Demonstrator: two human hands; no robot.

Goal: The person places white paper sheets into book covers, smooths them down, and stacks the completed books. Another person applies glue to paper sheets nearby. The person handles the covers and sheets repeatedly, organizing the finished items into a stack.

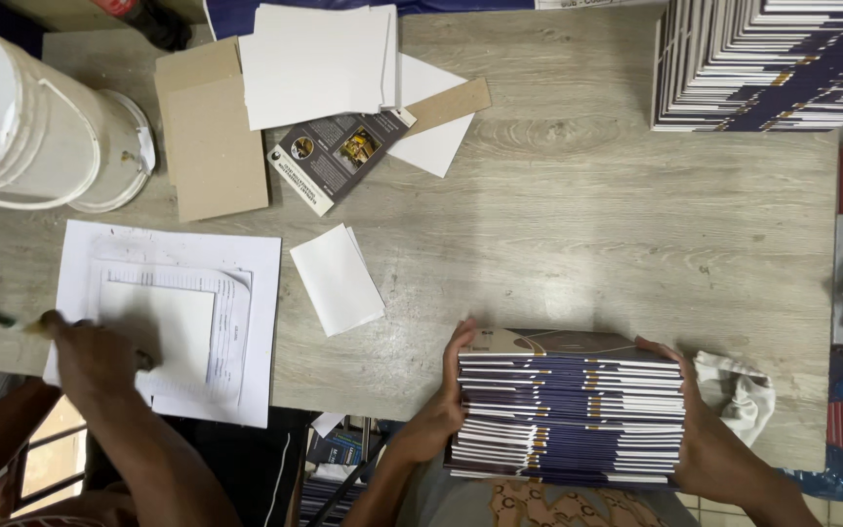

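both hands, left hand [433, 415] and right hand [702, 422], clasp the stack of booklets [568, 410] between their fingers at the near edge of the surface [578, 224], apparently squaring it; a white rag [739, 385] lies just outside the right fingers.

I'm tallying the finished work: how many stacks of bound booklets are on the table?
2. One stack of booklets sits at the near edge, pressed between the left hand and right hand. A larger stack fills the far right corner, cut off by the frame, so more may be hidden.
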